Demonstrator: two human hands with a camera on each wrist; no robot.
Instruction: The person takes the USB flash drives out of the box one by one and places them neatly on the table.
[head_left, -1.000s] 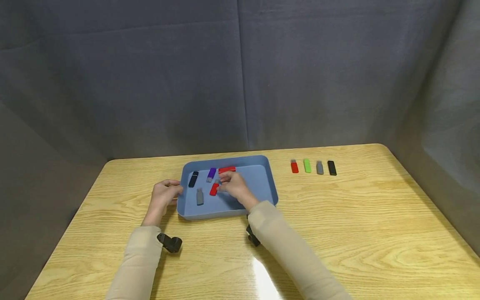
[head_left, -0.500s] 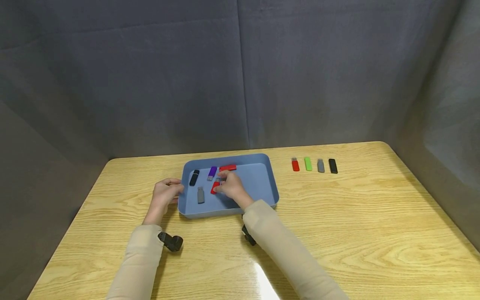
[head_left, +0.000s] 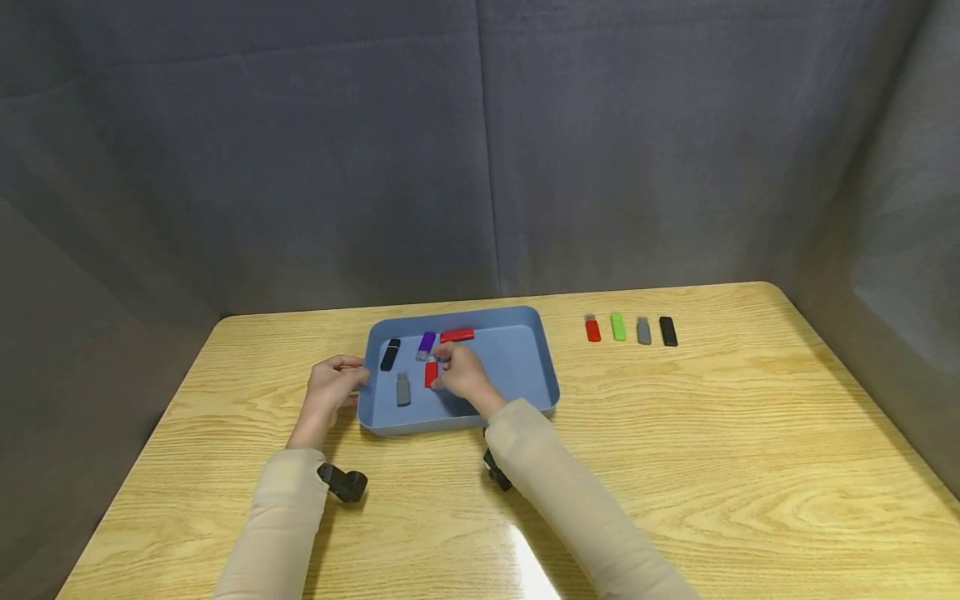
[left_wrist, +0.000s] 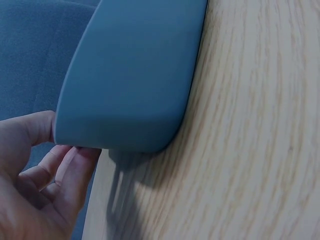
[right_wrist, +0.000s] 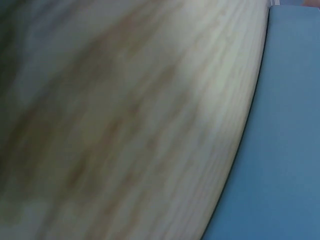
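A blue tray (head_left: 517, 367) lies on the table. My left hand (head_left: 332, 387) grips its left wall; in the left wrist view the thumb is on the rim of the tray (left_wrist: 130, 75) and the other fingers are at the outer side. Inside the tray, my right hand (head_left: 467, 375) pinches a red USB stick (head_left: 431, 375) by its ends, low over the tray floor. Around it lie a purple USB stick (head_left: 427, 343), a red USB stick (head_left: 457, 335) lying crosswise, a black USB stick (head_left: 390, 355) and a grey USB stick (head_left: 403, 390). The right wrist view shows only table and tray wall.
Right of the tray, a row on the wooden table (head_left: 712, 433) holds a red USB stick (head_left: 592, 328), a green one (head_left: 618, 327), a grey one (head_left: 643, 331) and a black one (head_left: 668, 332). A grey curtain (head_left: 337, 167) stands behind the table.
The red USB stick under my right hand has turned from slanted to nearly straight, its connector pointing away. My right hand has shifted slightly left. The left hand keeps its grip on the tray.
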